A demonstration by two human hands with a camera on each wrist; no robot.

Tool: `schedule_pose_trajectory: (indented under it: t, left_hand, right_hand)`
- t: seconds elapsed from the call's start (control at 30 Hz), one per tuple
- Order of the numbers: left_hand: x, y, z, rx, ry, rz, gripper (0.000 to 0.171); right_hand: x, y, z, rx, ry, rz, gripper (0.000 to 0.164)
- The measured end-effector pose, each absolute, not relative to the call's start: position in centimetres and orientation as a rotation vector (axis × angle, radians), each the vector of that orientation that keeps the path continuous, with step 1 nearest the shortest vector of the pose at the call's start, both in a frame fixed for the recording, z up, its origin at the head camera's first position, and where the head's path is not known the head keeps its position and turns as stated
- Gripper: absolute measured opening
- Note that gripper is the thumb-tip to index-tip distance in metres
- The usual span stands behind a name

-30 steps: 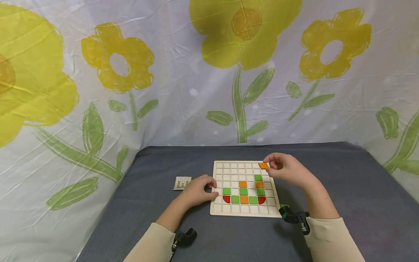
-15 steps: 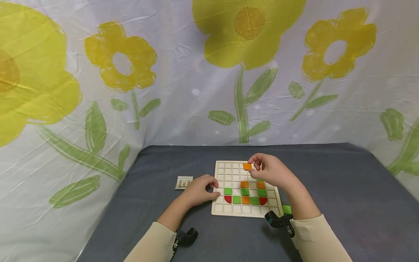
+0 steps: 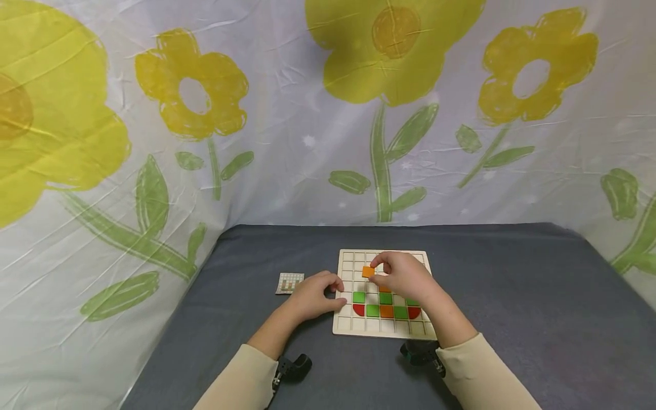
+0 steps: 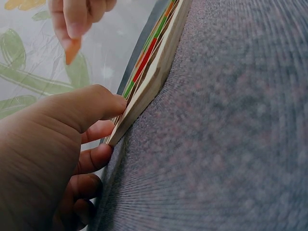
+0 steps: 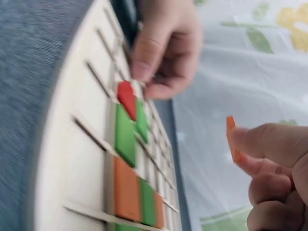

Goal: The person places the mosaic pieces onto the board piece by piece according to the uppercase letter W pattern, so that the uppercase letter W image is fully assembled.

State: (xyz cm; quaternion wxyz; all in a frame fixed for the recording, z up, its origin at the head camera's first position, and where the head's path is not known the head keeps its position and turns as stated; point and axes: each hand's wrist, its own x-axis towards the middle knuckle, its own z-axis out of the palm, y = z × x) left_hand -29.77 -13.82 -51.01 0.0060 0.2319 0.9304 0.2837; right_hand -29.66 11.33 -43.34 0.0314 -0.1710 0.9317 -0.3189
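Note:
A pale wooden grid board (image 3: 376, 327) lies on the dark cloth, with green, orange and red pieces in its lower cells. My right hand (image 3: 404, 274) pinches an orange square tile (image 3: 368, 271) between thumb and fingertips. In the right wrist view the tile (image 5: 231, 138) is held apart from the board, above it. My left hand (image 3: 315, 296) holds the board's left edge; the left wrist view has its thumb (image 4: 103, 103) at the edge and the other fingers curled beside it. The right hand and forearm hide some cells and pieces on the board's right side.
A small printed pattern card (image 3: 290, 283) lies left of the board, partly behind the left hand. Dark grey cloth (image 3: 512, 296) surrounds the board. A flower-printed curtain (image 3: 287, 188) hangs behind. Both wrists wear black cameras.
My right hand has carried the orange tile leftward from the board's far right corner to over its upper left part. The left hand stays at the board's left edge.

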Motion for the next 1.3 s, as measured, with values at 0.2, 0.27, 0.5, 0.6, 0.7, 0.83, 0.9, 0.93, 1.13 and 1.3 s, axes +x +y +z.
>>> schedule_pose_trajectory:
  t: [0.2,0.27,0.5,0.6,0.7,0.83,0.9,0.93,1.13,1.3]
  left_hand:
    - [-29.8,-13.9,-51.0,0.725,2.908,0.883,0.019]
    - [-29.8,-13.9,-50.9,0.724,2.91,0.882,0.019]
    - [-29.7,-13.9,-51.0,0.719,2.914,0.872,0.019]
    - [-29.7,-13.9,-51.0,0.718,2.915,0.873,0.019]
    - [-29.8,-13.9,-51.1,0.721,2.917,0.869,0.019]
    - [-29.8,-14.0,-51.1,0.736,2.919,0.876,0.019]
    - [-29.8,-14.0,-51.1,0.737,2.917,0.883,0.018]
    - [-29.8,-14.0,-51.1,0.739,2.917,0.885,0.018]
    - [-29.8,-13.9,-51.0,0.741,2.918,0.881,0.018]
    - [-29.7,-13.9,-50.9,0.733,2.918,0.886,0.018]
  right_hand:
    - [-29.4,9.7,-44.6,-0.479,2.901,-0.918,0.025]
    - [-29.2,9.3,-45.0,-0.461,2.89,-0.916,0.025]
    - [-29.2,8.4,-46.2,-0.392,2.908,-0.809,0.025]
    - [-29.3,8.2,-46.5,-0.379,2.907,-0.799,0.024]
    - [-29.4,8.1,-46.8,-0.395,2.909,-0.795,0.023]
    - [-29.5,8.0,-47.0,-0.426,2.921,-0.791,0.021]
    - [-29.5,8.1,-47.0,-0.423,2.925,-0.786,0.018]
    - [-29.5,8.1,-47.0,-0.421,2.933,-0.781,0.015]
    - [-29.4,8.1,-47.0,-0.437,2.968,-0.744,0.011]
    - [-29.4,8.3,-47.0,-0.458,2.984,-0.717,0.014]
